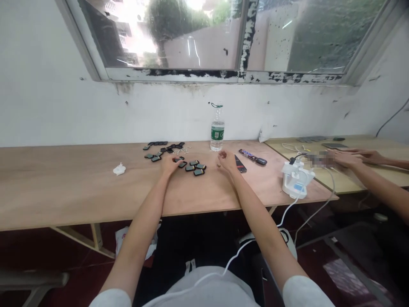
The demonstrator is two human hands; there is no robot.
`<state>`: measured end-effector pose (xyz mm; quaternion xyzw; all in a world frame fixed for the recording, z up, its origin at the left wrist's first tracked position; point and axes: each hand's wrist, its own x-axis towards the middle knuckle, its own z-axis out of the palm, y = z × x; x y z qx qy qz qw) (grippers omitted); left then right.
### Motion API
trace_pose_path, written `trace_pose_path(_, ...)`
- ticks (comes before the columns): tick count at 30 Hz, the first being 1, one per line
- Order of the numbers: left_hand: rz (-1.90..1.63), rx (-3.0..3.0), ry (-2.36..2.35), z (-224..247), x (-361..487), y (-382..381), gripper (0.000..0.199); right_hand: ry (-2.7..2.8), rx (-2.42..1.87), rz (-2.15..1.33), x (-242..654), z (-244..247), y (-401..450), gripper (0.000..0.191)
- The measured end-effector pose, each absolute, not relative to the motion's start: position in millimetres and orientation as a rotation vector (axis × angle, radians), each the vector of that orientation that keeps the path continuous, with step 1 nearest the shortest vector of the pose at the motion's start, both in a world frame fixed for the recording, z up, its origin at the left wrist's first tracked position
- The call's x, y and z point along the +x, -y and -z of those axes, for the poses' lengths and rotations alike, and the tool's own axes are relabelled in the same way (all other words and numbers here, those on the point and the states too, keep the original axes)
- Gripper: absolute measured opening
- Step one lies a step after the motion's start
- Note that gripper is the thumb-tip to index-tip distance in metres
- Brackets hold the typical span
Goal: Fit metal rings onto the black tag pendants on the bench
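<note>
My left hand (168, 164) rests on the wooden table, its fingers closed round a small black-edged piece with a grey-green face (178, 159). Close by on its right lie several similar black-edged pieces (195, 167). More of them (156, 156) are spread out behind and left of that hand, with a scatter of tiny whitish bits (182, 151). My right hand (227, 161) is above the table with thumb and fingers drawn together; whatever is in them is too small to name. Partly hidden behind it lies a dark phone-like slab (240, 163).
A water bottle (217, 132) stands near the wall. Right of it are a snack-bar wrapper (246, 154) and a black fob-like object (261, 161). A white device with cables (297, 179) sits by another person's hands (348, 157). Crumpled tissue (119, 169) lies at left.
</note>
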<state>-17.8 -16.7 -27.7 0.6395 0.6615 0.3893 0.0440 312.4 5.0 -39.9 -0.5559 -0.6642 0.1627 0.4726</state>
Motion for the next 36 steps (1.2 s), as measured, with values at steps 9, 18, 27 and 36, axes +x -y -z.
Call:
trace_pose_path(9,-1.066,1.696,-2.251,41,-44,13,0.027,1.868,-1.712,-0.335,322,45,-2,0.021)
trace_pose_path(18,-0.973,1.792,-2.144,28,-27,25,0.040,1.780,-1.590,-0.317,321,43,-2,0.025)
trace_pose_path(27,-0.915,2.476,-1.525,34,29,24,0.031,2.248,-1.125,-0.343,279,50,9,0.029)
trace_pose_path(36,-0.556,2.586,-1.487,36,54,27,0.052,2.270,-1.122,-0.473,288,51,4,0.032)
